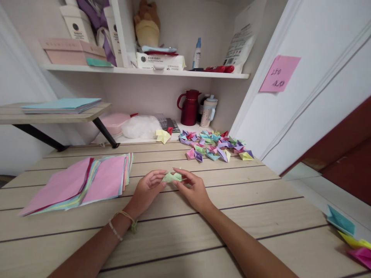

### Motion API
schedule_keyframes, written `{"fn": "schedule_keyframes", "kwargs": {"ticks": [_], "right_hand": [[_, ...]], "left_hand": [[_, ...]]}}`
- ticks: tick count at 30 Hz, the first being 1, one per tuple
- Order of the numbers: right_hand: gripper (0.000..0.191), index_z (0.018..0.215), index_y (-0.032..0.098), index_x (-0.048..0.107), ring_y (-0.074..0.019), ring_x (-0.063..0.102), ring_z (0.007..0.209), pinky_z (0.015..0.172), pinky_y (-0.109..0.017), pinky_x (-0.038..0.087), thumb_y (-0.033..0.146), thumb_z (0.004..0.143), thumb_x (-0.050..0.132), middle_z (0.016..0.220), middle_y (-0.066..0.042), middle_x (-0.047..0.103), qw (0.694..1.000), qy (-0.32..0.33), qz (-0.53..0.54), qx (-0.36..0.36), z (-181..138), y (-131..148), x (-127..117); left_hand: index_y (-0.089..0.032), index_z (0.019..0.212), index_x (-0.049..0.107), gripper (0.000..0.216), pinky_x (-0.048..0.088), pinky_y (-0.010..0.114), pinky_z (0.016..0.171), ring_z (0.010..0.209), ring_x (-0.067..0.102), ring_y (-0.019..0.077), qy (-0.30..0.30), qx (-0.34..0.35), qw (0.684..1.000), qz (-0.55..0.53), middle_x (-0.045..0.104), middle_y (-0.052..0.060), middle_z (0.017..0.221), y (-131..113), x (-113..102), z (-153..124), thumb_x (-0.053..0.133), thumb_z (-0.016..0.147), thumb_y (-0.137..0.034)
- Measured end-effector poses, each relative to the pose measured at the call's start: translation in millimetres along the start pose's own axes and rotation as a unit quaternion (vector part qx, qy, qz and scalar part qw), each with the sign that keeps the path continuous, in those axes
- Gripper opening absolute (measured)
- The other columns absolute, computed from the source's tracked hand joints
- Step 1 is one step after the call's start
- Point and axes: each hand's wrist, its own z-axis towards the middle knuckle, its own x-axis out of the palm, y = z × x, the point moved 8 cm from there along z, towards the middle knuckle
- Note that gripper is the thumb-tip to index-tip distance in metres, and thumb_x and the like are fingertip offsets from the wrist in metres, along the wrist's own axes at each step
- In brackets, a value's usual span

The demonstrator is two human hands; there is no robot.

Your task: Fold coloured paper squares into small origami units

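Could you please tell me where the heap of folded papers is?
In the head view, the heap lies right of centre near the far edge of the table, beyond the right hand.

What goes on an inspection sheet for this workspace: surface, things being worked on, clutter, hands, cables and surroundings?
Surface: slatted wooden tabletop with dark seams.
Job's things: light-green folded paper at the fingertips; two pink-topped piles of sheets at left; many-coloured folded shapes grouped toward the back right.
Clutter: pale-yellow folded piece near the back edge; coloured paper pieces at far right.
Hands: left hand and right hand hold the light-green folded paper between them.
Cables: one thin line on the right wall, possibly a cord; cannot tell.
Surroundings: white shelf above; red jug and lidded cup below it; pink note on the right.
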Motion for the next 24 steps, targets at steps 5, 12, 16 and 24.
{"fn": "schedule_keyframes", "kwargs": {"ticks": [5, 12, 16, 24], "right_hand": [[0.059, 0.122, 0.024, 0.042, -0.0142, 0.062, 0.069, 0.065, -0.028, 0.050, 0.020, 0.067, 0.065, 0.097, -0.006, 0.067, 0.998, 0.013, 0.065, 0.020, 0, -6, 4], [0.015, 0.086, 0.021, 0.065, -0.0204, 0.060, 0.091, 0.072, -0.031, 0.049, 0.025, 0.072, 0.062, 0.100, -0.008, 0.064, 0.997, 0.059, 0.040, -0.008, -2, 5, 11], [0.013, 0.081, 0.023, 0.069, -0.0204, 0.056, 0.093, 0.070, -0.030, 0.048, 0.030, 0.073, 0.062, 0.105, -0.009, 0.057, 0.999, 0.020, 0.001, -0.034, 1, 8, 3], [0.024, 0.100, 0.021, 0.053, -0.0134, 0.058, 0.064, 0.060, -0.026, 0.047, 0.031, 0.078, 0.057, 0.072, 0.000, 0.061, 0.994, 0.021, 0.094, 0.041, 0, -13, 8]], "left_hand": [[-0.015, 0.083, 0.064, 0.021, 0.049, 0.034, 0.082, 0.086, 0.062, 0.0190, -0.004, 0.020, 0.999, 0.026, 0.068, 0.007, 0.089, 0, -3, 0, 0.068, 0.063, -0.021], [-0.016, 0.066, 0.068, 0.008, 0.050, 0.032, 0.078, 0.084, 0.061, 0.0185, -0.009, 0.071, 0.997, 0.036, 0.065, 0.007, 0.088, -9, -6, -1, 0.071, 0.059, -0.021], [-0.017, 0.070, 0.069, 0.012, 0.051, 0.031, 0.078, 0.089, 0.060, 0.0189, -0.036, 0.069, 0.996, 0.050, 0.062, 0.007, 0.096, -12, -8, -1, 0.070, 0.061, -0.025], [-0.016, 0.090, 0.061, 0.025, 0.050, 0.030, 0.076, 0.078, 0.064, 0.0176, -0.010, -0.023, 0.999, 0.024, 0.069, 0.005, 0.082, -3, -1, -3, 0.065, 0.068, -0.027]]}}
